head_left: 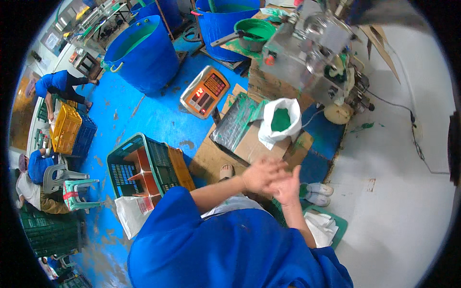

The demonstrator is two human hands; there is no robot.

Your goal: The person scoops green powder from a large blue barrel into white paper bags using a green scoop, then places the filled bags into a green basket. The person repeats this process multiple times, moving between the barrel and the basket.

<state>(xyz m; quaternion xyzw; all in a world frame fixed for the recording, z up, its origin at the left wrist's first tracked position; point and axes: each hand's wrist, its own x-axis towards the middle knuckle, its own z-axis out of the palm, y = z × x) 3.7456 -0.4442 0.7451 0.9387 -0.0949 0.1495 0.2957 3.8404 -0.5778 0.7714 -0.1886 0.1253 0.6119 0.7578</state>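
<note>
My left hand [263,176] is blurred by motion, its fingers stretched out over the palm of my right hand [287,188]. The right hand is open with the thumb raised, and I see nothing held in either. Just beyond them an open white bag [267,130] stands upright, with green powder or paste [280,120] inside. It rests on a cardboard-covered scale platform [261,146], partly wrapped in clear plastic. Left of the bag, the orange-and-white scale display [205,92] shows lit red digits.
A dark green crate [126,144] with brown dividers stands at my left, a white bag [130,218] beside it. Blue tubs [144,60] and a green strainer-like pan [257,30] are farther off. A metal machine [307,53] stands far right; co-workers [53,84] are at left.
</note>
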